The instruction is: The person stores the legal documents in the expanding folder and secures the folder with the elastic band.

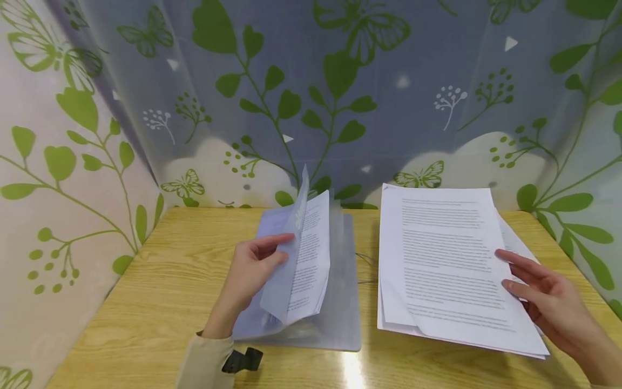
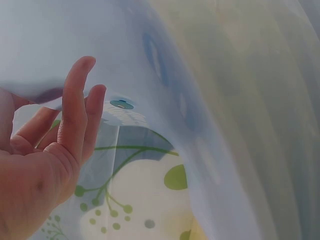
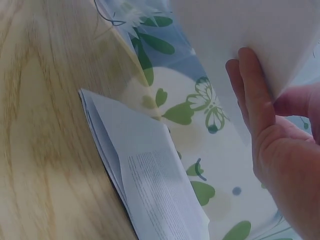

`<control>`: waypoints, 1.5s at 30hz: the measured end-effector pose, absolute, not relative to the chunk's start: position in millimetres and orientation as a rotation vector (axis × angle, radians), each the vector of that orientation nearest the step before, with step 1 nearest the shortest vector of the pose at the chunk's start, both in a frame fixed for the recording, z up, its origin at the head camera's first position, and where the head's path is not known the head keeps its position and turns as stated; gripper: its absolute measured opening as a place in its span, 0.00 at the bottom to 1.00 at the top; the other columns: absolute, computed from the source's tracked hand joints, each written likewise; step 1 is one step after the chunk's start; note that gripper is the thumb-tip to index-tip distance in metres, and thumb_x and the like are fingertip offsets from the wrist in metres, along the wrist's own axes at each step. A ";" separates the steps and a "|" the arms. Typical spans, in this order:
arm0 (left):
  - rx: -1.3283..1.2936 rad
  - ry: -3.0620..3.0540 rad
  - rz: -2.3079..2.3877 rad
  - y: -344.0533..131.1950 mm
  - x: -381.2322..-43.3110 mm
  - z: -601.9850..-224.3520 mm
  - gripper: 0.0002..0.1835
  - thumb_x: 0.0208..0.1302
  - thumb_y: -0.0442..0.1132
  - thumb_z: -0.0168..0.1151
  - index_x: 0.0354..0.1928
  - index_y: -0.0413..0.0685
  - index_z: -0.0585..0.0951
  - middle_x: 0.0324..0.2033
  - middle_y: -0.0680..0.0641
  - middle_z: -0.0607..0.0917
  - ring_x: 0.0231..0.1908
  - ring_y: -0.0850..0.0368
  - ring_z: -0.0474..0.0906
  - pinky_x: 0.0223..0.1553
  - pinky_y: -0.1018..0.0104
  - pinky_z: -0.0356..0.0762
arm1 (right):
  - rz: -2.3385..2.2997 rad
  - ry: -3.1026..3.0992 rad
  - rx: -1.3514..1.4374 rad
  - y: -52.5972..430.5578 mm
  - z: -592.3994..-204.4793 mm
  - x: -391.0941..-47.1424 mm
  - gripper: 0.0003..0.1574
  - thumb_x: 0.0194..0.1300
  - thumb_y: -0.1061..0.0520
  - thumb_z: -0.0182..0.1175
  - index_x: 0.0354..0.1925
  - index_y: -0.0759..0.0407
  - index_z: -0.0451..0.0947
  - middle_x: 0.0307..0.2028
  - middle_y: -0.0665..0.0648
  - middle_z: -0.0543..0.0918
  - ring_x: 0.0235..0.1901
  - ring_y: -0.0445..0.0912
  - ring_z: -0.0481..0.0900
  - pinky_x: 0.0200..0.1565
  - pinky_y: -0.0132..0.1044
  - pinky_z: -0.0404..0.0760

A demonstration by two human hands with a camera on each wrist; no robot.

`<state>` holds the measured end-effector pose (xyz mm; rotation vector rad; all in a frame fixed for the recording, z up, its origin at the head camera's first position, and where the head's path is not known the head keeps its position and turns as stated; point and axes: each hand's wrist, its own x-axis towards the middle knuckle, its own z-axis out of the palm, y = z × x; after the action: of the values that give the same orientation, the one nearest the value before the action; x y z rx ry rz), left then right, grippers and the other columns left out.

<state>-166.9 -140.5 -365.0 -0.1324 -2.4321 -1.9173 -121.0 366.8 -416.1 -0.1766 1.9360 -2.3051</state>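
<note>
On the left of the table lies a grey-blue plastic folder (image 1: 347,313), spread open. My left hand (image 1: 248,273) pinches a translucent plastic sheet (image 1: 282,283) of it between thumb and fingers, holding it upright. Against that sheet stand printed pages (image 1: 311,259). The left wrist view shows the plastic (image 2: 150,30) curving above the hand. To the right, my right hand (image 1: 559,302) grips the right edge of a stack of printed papers (image 1: 442,259), raised off the table. Beneath it, more printed papers (image 3: 155,175) rest on the table in the right wrist view.
The wooden table (image 1: 160,281) runs back to a curtain (image 1: 427,108) patterned with leaves and butterflies, which also closes off both sides. A thin dark cord (image 1: 365,259) lies between folder and stack. A black strap (image 1: 243,359) is at the left cuff.
</note>
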 end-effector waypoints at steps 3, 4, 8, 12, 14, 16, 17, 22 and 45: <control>-0.137 -2.439 -1.919 -140.1 -166.4 -364.9 0.19 0.61 0.26 0.62 0.54 0.43 0.88 0.55 0.43 0.88 0.50 0.62 0.78 0.46 0.75 0.75 | -2.294 1.944 -0.162 364.0 -414.7 -120.6 0.36 0.74 0.74 0.49 0.70 0.46 0.74 0.54 0.41 0.87 0.43 0.40 0.88 0.37 0.37 0.87; -0.136 -2.442 -1.918 -140.0 -166.4 -364.9 0.19 0.62 0.26 0.62 0.54 0.43 0.88 0.55 0.43 0.88 0.50 0.62 0.78 0.47 0.75 0.75 | -2.293 1.945 -0.162 363.0 -414.2 -120.6 0.36 0.74 0.74 0.49 0.71 0.46 0.73 0.55 0.40 0.86 0.43 0.40 0.88 0.37 0.37 0.87; -0.133 -2.439 -1.921 -140.0 -166.5 -364.6 0.19 0.62 0.27 0.62 0.54 0.43 0.88 0.56 0.43 0.88 0.50 0.60 0.78 0.46 0.75 0.75 | -2.300 1.939 -0.181 358.7 -412.9 -122.2 0.36 0.74 0.74 0.49 0.71 0.47 0.72 0.55 0.41 0.86 0.44 0.40 0.88 0.37 0.36 0.87; -0.130 -2.435 -1.924 -140.1 -166.8 -364.2 0.19 0.62 0.27 0.62 0.55 0.43 0.87 0.56 0.42 0.88 0.49 0.60 0.78 0.46 0.76 0.75 | -2.315 1.911 -0.218 354.3 -412.6 -124.9 0.37 0.74 0.75 0.48 0.71 0.47 0.73 0.54 0.43 0.87 0.44 0.42 0.88 0.38 0.37 0.87; -0.125 -2.442 -1.916 -140.7 -166.9 -364.4 0.19 0.62 0.27 0.62 0.55 0.43 0.87 0.56 0.43 0.88 0.49 0.60 0.79 0.46 0.76 0.75 | -2.322 1.896 -0.223 351.9 -412.7 -125.9 0.37 0.74 0.75 0.48 0.71 0.47 0.73 0.54 0.44 0.87 0.43 0.42 0.88 0.38 0.36 0.87; -0.124 -2.448 -1.910 -141.1 -167.0 -364.7 0.20 0.62 0.27 0.62 0.55 0.43 0.87 0.56 0.43 0.88 0.49 0.61 0.79 0.46 0.76 0.76 | -2.329 1.885 -0.222 349.1 -412.5 -127.1 0.37 0.74 0.75 0.48 0.71 0.47 0.73 0.54 0.44 0.87 0.43 0.41 0.88 0.38 0.36 0.87; -0.124 -2.449 -1.911 -141.5 -167.0 -364.6 0.20 0.62 0.27 0.62 0.55 0.43 0.87 0.56 0.43 0.88 0.49 0.61 0.79 0.45 0.75 0.76 | -2.330 1.882 -0.224 347.6 -412.3 -127.7 0.37 0.74 0.75 0.48 0.71 0.47 0.73 0.54 0.44 0.87 0.43 0.41 0.88 0.39 0.35 0.87; -0.133 -2.446 -1.911 -142.1 -166.9 -364.0 0.20 0.62 0.27 0.62 0.55 0.43 0.87 0.56 0.44 0.88 0.48 0.61 0.78 0.45 0.75 0.76 | -2.338 1.847 -0.268 339.4 -411.4 -132.1 0.37 0.74 0.75 0.48 0.72 0.49 0.72 0.54 0.45 0.87 0.45 0.40 0.88 0.40 0.36 0.87; -0.151 -2.417 -1.939 -141.0 -167.0 -363.7 0.19 0.62 0.26 0.62 0.55 0.41 0.87 0.56 0.42 0.87 0.48 0.60 0.79 0.45 0.76 0.76 | -2.334 1.825 -0.254 314.1 -408.9 -138.6 0.35 0.73 0.74 0.50 0.71 0.49 0.72 0.55 0.45 0.86 0.47 0.38 0.86 0.41 0.34 0.87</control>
<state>-167.0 -141.0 -363.7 -0.1513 -2.4173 -1.9395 -138.6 314.1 -408.9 -0.2543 1.8252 -2.3343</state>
